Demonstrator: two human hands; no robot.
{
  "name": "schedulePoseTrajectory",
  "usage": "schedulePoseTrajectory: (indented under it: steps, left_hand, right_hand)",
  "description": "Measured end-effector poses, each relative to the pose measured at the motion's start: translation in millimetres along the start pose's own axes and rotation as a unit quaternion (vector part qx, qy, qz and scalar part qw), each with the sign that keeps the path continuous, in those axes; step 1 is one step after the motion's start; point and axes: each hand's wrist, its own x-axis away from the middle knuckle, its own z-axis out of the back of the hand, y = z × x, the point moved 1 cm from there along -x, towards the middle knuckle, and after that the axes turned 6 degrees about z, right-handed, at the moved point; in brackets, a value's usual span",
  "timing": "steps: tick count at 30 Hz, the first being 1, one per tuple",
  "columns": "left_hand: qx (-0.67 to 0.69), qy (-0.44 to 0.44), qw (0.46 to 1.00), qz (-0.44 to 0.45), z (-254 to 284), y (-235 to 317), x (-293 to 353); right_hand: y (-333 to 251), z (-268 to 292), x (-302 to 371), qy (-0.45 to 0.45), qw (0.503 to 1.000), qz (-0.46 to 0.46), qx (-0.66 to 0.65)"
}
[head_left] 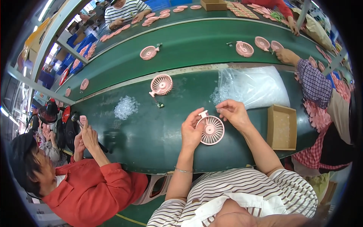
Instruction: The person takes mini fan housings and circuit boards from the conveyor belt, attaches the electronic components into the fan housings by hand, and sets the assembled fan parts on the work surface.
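Note:
My left hand [192, 130] is closed on a round pink fan grille [210, 129], fingers and thumb around its left side. The grille has slats running out from its hub and a short stem at the top. Close to that stem, my right hand [235, 114] has thumb and fingertips pinched together; anything between them is too small to make out. Beyond my hands, a second pink fan grille [162, 84] lies with a small green circuit board [160, 104] near its stem. A heap of small clear pieces [126, 108] lies to the left.
A plastic bag [261, 87] of clear pieces lies beyond my right hand, spilling some out. Nearer stands a cardboard box [270, 130]. Across the far green conveyor belt [196, 45] more grilles are spread. A co-worker in red [90, 189] sits left; a plaid sleeve [315, 83] reaches in from the right.

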Motion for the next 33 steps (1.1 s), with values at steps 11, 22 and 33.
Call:
schedulePoseTrajectory:
  steps: [11,22,33]
  left_hand:
    - [0.085,-0.156,0.984,0.031,23,1,4]
    - [0.035,-0.023,0.998,0.039,20,-5,3]
    - [0.026,-0.039,0.999,-0.011,14,8,0]
  right_hand:
    - [6,-22,-19,-0.079,0.994,0.022,0.073]
    - [25,-19,-24,0.037,0.997,0.052,0.035]
    - [4,-12,-26,-0.007,0.999,0.048,-0.011]
